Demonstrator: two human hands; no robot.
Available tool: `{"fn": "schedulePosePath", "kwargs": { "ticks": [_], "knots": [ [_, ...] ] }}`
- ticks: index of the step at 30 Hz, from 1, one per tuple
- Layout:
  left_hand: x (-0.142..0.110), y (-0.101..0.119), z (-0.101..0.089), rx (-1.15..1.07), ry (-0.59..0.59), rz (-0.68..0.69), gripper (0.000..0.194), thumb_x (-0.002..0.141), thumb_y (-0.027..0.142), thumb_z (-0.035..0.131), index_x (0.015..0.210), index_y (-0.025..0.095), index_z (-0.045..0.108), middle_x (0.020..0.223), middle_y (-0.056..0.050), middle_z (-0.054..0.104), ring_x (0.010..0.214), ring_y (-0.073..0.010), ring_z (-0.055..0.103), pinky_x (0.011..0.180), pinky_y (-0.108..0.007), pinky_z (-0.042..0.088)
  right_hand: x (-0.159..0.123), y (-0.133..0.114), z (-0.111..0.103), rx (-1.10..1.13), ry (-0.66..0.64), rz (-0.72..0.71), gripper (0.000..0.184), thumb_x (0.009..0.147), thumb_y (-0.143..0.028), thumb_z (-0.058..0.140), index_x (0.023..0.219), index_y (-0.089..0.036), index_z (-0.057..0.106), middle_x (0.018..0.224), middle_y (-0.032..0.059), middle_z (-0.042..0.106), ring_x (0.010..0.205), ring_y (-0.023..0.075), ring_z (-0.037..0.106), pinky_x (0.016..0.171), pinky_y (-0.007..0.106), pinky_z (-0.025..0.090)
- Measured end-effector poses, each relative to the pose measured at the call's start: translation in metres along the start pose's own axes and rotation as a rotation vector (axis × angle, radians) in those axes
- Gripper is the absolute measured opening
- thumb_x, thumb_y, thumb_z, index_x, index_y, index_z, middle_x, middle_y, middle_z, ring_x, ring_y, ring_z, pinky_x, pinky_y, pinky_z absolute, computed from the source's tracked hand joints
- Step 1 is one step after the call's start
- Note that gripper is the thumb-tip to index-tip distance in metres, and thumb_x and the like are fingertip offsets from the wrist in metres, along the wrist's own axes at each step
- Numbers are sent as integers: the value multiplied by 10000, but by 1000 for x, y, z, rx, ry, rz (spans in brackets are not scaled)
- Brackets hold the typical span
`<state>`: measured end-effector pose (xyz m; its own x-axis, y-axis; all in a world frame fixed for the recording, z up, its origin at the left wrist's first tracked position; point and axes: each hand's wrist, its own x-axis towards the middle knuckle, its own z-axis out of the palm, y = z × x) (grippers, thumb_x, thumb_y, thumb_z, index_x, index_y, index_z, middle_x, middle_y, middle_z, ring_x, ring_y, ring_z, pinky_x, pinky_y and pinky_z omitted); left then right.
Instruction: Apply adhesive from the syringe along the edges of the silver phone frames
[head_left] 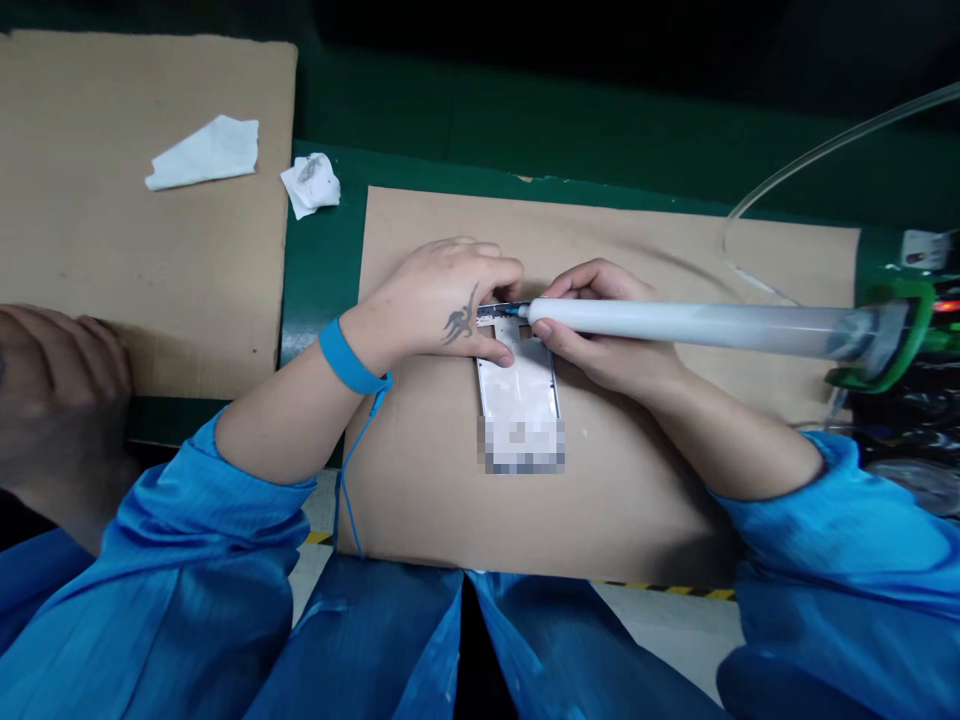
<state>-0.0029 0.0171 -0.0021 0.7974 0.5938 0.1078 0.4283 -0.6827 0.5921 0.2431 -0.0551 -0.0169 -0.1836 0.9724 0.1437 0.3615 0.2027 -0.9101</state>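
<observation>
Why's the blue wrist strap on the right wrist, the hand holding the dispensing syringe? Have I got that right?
No: the blue wrist strap is on the left wrist, beside the left hand on the phone frame, not on the right wrist. The head view shows it. The right hand does hold the dispensing syringe.

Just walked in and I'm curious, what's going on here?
A person's left hand pins a white metal-edged rectangular frame on a brown cardboard sheet, while the right hand holds a long white-filled clear syringe with its blue tip at the frame's top edge. A blue wrist strap circles the left wrist.
</observation>
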Motion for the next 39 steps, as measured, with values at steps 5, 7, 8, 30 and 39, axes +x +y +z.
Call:
{"fn": "schedulePosePath", "kwargs": {
  "ticks": [5,7,8,30,39],
  "knots": [
    [1,1,0,-1,-9,-2,529,830,716,860,980,228,721,932,-50,722,934,-300,699,831,-415,467,-1,2,0,7,-8,5,501,820,-644,982,964,-249,711,879,42,775,686,182,688,582,307,561],
    [1,1,0,-4,-10,-1,526,829,709,863,985,227,724,931,-51,719,935,-301,700,829,-415,465,-1,2,0,15,-5,1,491,827,-637,978,963,-249,710,876,42,776,677,179,685,570,303,553],
    [1,1,0,-6,-12,0,524,830,707,862,987,227,725,934,-52,720,937,-302,701,830,-416,465,-1,2,0,17,-8,3,490,823,-636,981,958,-251,710,872,41,777,672,180,684,562,303,550],
    [-1,-3,3,26,23,37,590,783,741,908,1003,222,734,940,-59,748,911,-294,700,805,-395,446,0,-3,-1,35,-10,47,547,750,-675,1014,909,-254,703,813,34,779,632,181,683,524,299,538],
    [-1,-4,1,36,18,54,615,842,804,838,997,220,722,903,-45,726,872,-267,683,792,-383,440,2,-6,-1,6,3,86,517,749,-644,1008,895,-246,712,813,32,781,636,171,661,530,293,508]
  ]
}}
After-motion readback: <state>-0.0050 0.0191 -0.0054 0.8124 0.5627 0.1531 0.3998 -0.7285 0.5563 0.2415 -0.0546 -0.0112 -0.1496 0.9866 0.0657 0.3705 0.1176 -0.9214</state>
